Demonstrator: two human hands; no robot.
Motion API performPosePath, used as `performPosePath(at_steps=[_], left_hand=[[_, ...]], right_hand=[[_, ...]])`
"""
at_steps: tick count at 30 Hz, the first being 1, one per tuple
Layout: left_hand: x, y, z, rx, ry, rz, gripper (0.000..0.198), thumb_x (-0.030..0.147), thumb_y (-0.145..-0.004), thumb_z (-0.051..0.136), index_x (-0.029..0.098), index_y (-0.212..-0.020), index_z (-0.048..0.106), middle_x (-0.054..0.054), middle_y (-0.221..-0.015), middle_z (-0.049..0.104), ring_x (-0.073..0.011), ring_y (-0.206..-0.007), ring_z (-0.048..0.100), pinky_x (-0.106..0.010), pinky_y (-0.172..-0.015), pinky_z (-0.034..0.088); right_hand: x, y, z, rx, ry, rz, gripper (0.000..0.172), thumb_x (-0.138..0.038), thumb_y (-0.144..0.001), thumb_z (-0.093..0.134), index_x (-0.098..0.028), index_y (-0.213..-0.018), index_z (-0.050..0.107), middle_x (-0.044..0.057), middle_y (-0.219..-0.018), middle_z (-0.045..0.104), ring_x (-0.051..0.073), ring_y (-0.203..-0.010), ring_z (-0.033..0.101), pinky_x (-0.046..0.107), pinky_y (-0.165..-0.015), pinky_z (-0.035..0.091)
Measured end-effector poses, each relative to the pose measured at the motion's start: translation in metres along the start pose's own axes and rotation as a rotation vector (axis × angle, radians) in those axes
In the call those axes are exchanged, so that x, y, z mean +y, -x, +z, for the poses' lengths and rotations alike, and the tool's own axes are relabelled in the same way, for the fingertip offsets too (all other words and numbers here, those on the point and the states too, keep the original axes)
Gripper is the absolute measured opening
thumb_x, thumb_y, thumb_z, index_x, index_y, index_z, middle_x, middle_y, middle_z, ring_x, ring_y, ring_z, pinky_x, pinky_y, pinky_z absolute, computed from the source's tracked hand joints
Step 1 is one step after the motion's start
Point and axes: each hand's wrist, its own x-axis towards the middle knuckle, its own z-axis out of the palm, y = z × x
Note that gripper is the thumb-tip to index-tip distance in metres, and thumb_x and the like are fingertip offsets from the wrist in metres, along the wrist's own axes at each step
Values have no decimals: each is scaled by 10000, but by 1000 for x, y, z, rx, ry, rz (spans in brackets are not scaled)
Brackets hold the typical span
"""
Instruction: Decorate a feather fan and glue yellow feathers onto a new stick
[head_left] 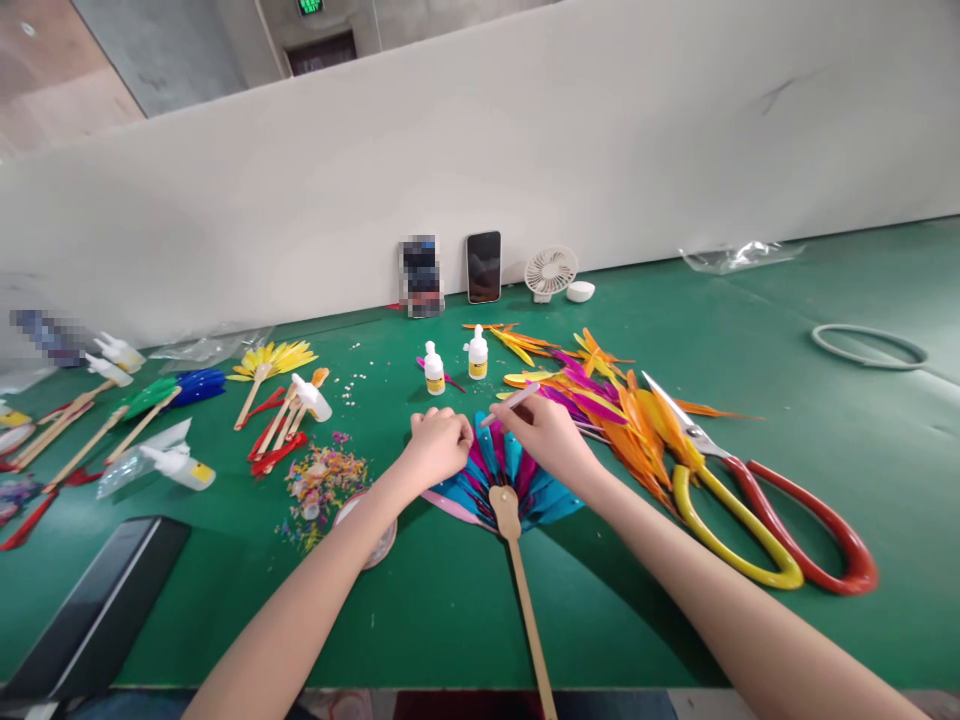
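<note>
A feather fan (532, 490) with blue and magenta feathers lies before me, its wooden handle (529, 610) pointing toward me past the table edge. My right hand (544, 430), fingers closed, grips a slim pale pen-like stick (517, 397) whose tip slants down to the left over the upper feathers. At the fan's upper left, my left hand (441, 445) is curled with its fingertips together; whether something small is pinched there is hidden. Just beyond the hands stand two small white glue bottles (434, 370) with yellow labels.
Loose orange and yellow feathers (637, 440) and large scissors (739, 480) lie right. Left are colourful scraps (326, 485), a round dish (379, 545) partly behind my forearm, other feather fans (274, 362) and a dark box (97, 610). A phone (484, 267) and small fan (551, 270) stand behind.
</note>
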Motion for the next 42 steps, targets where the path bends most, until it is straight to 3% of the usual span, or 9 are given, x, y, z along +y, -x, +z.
performPosePath(at_steps=[7, 18, 24, 32, 42], left_hand=[[-5, 8, 3, 48, 91, -11, 187, 111, -756, 419, 216, -785, 570, -6, -890, 608, -195, -945, 494, -351, -782, 315], [-1, 8, 5, 123, 100, 0, 104, 131, -772, 452, 192, -734, 528, 0, -837, 607, -181, -888, 500, -329, -760, 307], [-4, 6, 8, 160, -9, 88, 109, 148, -793, 433, 184, -764, 532, -21, -816, 590, -186, -872, 490, -332, -760, 292], [-5, 4, 7, 124, -70, 115, 129, 154, -797, 411, 184, -773, 535, -26, -811, 588, -188, -861, 480, -331, -746, 281], [-5, 4, 7, 107, -71, 82, 128, 183, -798, 411, 192, -783, 538, -25, -803, 587, -189, -861, 483, -335, -747, 273]], right_hand=[[3, 2, 1, 10, -9, -7, 299, -402, -726, 447, -174, -547, 520, -27, -407, 416, 109, -388, 375, 229, -401, 251], [-1, 3, -2, 22, -38, 18, 250, -363, -724, 469, -167, -582, 531, 0, -468, 505, 132, -441, 453, 231, -430, 292], [2, 3, -2, -6, -42, 6, 262, -360, -739, 456, -166, -587, 546, 27, -513, 569, 151, -481, 509, 239, -457, 342], [-1, 4, -1, -110, -47, -119, 142, -211, -717, 460, -169, -641, 572, 52, -752, 662, 161, -661, 598, 249, -619, 425], [-2, 7, -2, -152, -47, -73, 97, -176, -676, 492, -174, -712, 582, 27, -670, 650, 159, -612, 593, 239, -561, 420]])
